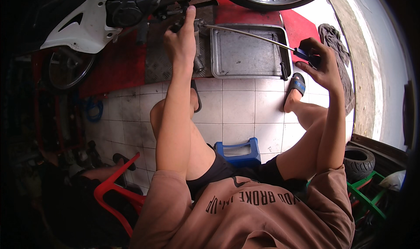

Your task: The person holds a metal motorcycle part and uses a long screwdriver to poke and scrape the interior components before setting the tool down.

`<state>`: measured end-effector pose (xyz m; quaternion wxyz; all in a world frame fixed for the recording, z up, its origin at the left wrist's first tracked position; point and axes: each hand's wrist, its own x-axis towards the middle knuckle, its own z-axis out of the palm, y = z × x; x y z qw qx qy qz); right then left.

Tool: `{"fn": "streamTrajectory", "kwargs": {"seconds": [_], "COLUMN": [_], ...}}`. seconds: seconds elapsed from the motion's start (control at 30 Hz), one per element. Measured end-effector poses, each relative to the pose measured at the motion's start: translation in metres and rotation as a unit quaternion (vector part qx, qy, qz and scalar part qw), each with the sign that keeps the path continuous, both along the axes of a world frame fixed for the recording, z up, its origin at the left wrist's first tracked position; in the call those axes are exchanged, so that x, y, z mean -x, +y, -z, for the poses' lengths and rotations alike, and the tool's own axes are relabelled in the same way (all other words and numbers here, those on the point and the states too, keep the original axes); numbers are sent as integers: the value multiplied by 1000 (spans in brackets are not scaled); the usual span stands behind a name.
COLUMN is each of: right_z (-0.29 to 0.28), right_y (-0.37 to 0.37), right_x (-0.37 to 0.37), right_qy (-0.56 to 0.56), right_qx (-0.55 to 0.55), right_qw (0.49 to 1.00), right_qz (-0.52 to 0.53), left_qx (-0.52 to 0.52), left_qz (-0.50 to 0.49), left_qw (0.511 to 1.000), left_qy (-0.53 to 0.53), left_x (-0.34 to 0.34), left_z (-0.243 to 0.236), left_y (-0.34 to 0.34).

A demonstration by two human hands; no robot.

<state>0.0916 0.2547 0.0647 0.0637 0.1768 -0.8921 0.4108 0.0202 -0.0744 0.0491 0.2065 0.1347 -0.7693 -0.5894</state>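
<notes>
My left hand [181, 43] is closed on a grey metal part [198, 58] beneath the motorcycle's underside, thumb pointing up. My right hand [323, 65] holds the blue-and-black handle of a long screwdriver [247, 34]; its shaft runs left across a metal tray [249, 76] to the part by my left hand, though the exact contact at the tip is too small to tell. A slim black tool [283, 68] lies at the tray's right end. The motorcycle [74, 28], with white bodywork, fills the top left above my hands.
A red-and-steel platform [113, 74] supports the tray. A blue plastic stool [236, 161] sits between my legs. Another person's leg [103, 172] and a red chair [111, 181] are at lower left. A tyre [358, 159], green rack [367, 187] and dark cloth [334, 43] line the right side.
</notes>
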Motion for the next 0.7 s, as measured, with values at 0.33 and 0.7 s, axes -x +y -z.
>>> {"fn": "streamTrajectory", "kwargs": {"seconds": [0.33, 0.7], "right_z": [0, -1], "right_y": [-1, -5], "right_x": [1, 1], "right_qy": [-14, 18], "right_qx": [-20, 4], "right_qw": [1000, 1000], "right_qz": [7, 22], "left_qx": [7, 14], "left_qz": [-16, -14], "left_qw": [1000, 1000], "left_qy": [-3, -13], "left_x": [2, 0], "left_z": [6, 1], "left_y": [-2, 0]}}
